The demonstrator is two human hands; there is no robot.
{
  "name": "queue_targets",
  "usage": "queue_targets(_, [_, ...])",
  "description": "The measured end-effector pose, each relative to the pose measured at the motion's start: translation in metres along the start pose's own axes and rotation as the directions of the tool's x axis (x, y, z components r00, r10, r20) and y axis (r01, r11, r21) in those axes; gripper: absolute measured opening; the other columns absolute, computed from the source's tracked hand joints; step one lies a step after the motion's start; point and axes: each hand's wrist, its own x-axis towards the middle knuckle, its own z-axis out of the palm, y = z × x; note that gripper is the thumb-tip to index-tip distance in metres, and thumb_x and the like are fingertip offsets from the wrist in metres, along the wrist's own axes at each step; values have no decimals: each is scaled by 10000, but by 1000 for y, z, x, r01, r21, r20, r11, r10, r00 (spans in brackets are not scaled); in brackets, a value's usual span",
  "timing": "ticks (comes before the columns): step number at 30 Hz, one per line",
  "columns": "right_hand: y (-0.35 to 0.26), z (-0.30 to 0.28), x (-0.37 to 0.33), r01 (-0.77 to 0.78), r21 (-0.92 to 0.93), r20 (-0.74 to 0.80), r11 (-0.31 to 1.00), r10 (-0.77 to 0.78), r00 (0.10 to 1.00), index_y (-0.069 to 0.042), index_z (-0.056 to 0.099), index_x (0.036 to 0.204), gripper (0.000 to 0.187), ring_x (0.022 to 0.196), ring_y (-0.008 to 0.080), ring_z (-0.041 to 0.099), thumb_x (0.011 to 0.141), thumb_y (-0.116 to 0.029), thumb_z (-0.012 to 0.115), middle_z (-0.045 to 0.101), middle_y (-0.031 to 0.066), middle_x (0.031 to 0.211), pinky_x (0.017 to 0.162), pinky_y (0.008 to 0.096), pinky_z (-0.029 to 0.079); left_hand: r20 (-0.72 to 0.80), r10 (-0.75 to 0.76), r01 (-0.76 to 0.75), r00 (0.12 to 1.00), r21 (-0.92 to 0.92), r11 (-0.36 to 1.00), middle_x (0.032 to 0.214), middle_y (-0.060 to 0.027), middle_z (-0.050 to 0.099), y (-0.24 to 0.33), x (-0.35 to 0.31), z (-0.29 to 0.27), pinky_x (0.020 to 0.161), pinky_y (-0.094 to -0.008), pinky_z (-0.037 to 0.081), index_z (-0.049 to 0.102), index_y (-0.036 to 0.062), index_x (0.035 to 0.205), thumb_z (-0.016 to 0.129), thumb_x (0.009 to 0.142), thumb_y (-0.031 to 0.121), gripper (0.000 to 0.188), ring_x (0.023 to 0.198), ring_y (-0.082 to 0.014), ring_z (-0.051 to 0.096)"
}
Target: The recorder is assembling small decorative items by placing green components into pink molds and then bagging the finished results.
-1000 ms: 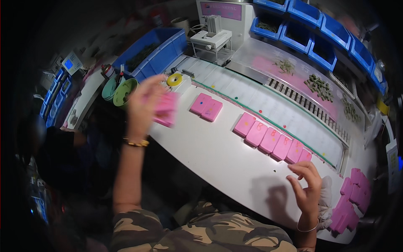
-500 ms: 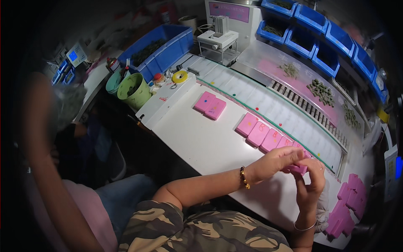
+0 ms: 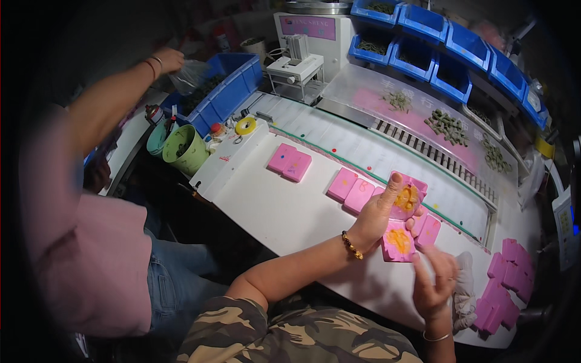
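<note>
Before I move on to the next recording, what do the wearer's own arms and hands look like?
The left hand and right hand are ungloved. The left wrist has a dark beaded bracelet with gold-coloured pieces; the right, a thin, pale bangle. The left sleeve is short, in green, brown and tan camouflage.

White worktop (image 3: 284, 212) with pink blocks in groups.
On my remote feed I see a row of pink blocks (image 3: 361, 193) along its far side, partly hidden, a pair of pink blocks (image 3: 290, 162) well apart to the left, and a pink heap (image 3: 497, 305) at the right end, near a pale cloth bundle (image 3: 465, 290).
</note>
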Motion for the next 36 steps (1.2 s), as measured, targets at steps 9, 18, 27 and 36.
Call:
queue_targets(9, [59,-44,-61,-726,-258,335,637,764,551,-11,465,1387,667,1257,400,457,761,-32,696,504,199,1341,1049,443,371,-1,30,-29,1000,156,987,876,-129,621,0,-5,-7,644,-341,589,564,-11,1056,426,903,702,743,636,-154,626])
queue_targets(18, [65,-36,-70,-692,-84,477,717,638,604,-6,385,1443,878,1230,396,483,643,66,738,491,226,1371,1061,412,373,5,43,-43,999,203,978,872,-128,611,-3,-17,-10,636,-340,590,574,-7,1025,378,912,713,755,644,-142,621])
queue_targets(27, [61,-62,-74,-801,-46,533,597,693,486,-76,434,1441,906,1188,360,531,594,83,713,549,202,1297,1005,390,415,38,-3,-5,999,205,979,832,-92,612,-14,-21,-6,593,-331,581,594,13,1007,338,923,712,750,612,-127,607])
queue_targets(36, [38,-85,-1,-335,-339,74,879,380,922,-59,527,1368,752,1141,388,545,648,100,675,568,208,1300,971,458,416,66,-91,71,994,261,963,826,-79,615,-40,-15,-1,571,-315,563,593,12,971,321,955,678,720,578,-130,588])
